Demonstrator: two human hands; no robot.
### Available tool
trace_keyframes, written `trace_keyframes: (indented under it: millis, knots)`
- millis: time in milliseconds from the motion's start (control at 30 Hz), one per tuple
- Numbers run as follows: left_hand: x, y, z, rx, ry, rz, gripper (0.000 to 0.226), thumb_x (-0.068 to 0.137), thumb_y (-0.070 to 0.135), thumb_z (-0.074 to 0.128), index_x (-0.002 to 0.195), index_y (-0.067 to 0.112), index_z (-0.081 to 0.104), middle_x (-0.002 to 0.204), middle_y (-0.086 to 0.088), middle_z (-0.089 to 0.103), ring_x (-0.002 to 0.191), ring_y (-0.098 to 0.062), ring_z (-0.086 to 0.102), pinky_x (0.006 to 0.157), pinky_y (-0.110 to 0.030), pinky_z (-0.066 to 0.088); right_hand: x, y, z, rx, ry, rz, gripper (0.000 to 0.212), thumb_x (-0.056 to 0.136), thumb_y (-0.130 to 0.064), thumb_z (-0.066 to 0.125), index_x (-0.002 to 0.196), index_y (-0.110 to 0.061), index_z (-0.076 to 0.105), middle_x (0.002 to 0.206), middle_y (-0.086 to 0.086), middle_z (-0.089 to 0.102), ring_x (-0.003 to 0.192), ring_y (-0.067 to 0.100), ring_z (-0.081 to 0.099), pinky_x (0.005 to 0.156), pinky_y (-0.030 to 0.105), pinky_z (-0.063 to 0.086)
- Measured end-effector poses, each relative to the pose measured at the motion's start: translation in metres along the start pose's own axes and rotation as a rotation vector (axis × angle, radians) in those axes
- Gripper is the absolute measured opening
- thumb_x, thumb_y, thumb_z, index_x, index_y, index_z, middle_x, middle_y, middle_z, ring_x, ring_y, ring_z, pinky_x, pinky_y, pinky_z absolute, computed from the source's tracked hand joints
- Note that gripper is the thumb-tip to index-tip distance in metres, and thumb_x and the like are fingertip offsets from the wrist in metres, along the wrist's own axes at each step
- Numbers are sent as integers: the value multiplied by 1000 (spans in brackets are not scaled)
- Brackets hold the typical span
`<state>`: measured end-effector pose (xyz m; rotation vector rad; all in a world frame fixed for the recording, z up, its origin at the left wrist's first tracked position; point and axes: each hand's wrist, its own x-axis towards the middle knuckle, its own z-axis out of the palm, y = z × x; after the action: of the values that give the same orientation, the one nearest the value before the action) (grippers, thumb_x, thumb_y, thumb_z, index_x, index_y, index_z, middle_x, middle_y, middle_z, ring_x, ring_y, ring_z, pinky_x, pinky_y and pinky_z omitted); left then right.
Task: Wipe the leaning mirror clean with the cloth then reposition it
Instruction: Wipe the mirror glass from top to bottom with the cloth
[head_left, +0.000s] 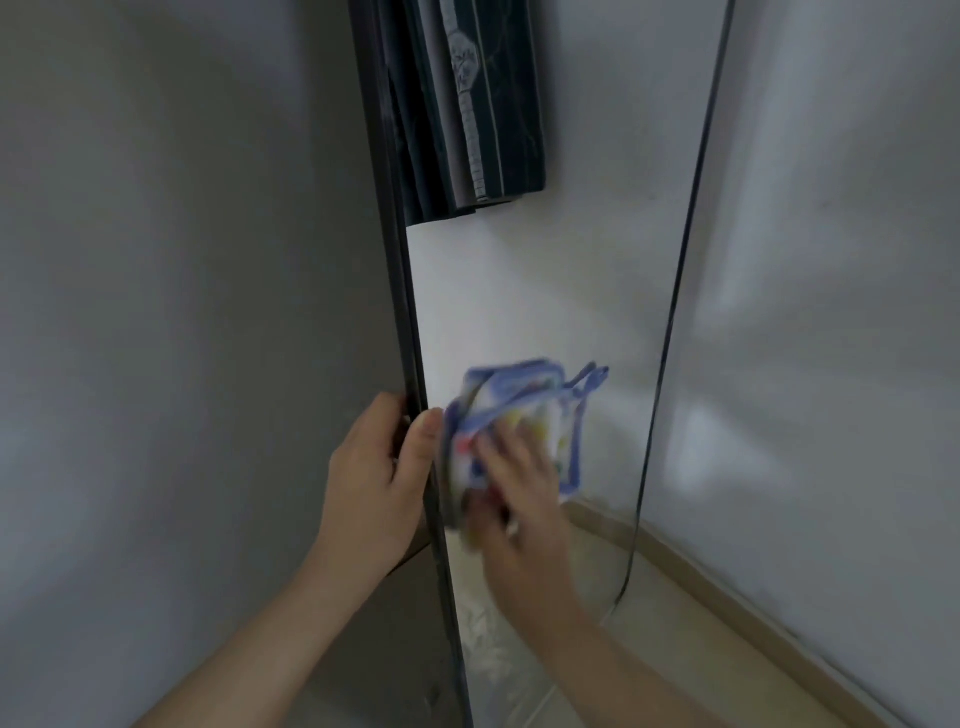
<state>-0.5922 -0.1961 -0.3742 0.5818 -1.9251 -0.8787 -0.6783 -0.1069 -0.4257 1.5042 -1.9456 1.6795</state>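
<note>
A tall dark-framed mirror (545, 301) leans against the wall in a corner. My left hand (379, 467) grips its left frame edge, thumb on the front and fingers behind. My right hand (519, 483) presses a white cloth (524, 410) with blue trim and coloured spots flat against the lower part of the glass. The hand and cloth are blurred by motion. The glass reflects a white wall and dark striped fabric at the top.
Grey wall (182, 312) stands to the left of the mirror and white wall (831, 312) to the right. A beige skirting board (727, 582) runs along the floor at the lower right.
</note>
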Motion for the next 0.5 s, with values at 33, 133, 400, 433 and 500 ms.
trace_keyframes:
  millis: [33,133,400,433,500]
  knots:
    - [0,1,-1,-12,-6,-6,32,77,57,31,65,28,36,57,4,45,58,-7,47,50,-15,34,-10,0,-1,-55,-2,-123,30,95,-31,43,125,-34,48,138,-34,35,135,-7,22,112,27,26]
    - [-2,5,-3,-32,-18,-1,30,77,56,33,64,29,38,56,4,46,55,0,47,50,-12,34,25,1,-14,-121,132,-142,32,85,-22,50,115,-30,54,124,-16,46,124,-9,33,102,22,35]
    - [-2,5,-9,-34,-49,-58,20,87,46,41,71,35,43,60,7,51,60,5,51,54,-9,37,-29,15,-1,-113,-78,18,24,72,-17,48,93,-29,51,95,-11,45,92,1,38,81,8,31]
    - [-2,3,-10,-32,-69,-67,19,87,48,42,72,36,45,61,8,55,62,6,53,55,-8,39,-24,12,-4,-96,-55,6,24,73,-19,49,95,-29,51,97,-12,46,93,2,40,81,8,31]
    - [-3,5,-11,-97,-101,-130,19,82,49,42,73,37,53,68,13,64,67,3,60,63,-11,46,4,-5,-6,-66,37,-62,26,75,-21,53,101,-25,53,104,-3,49,96,6,44,86,7,33]
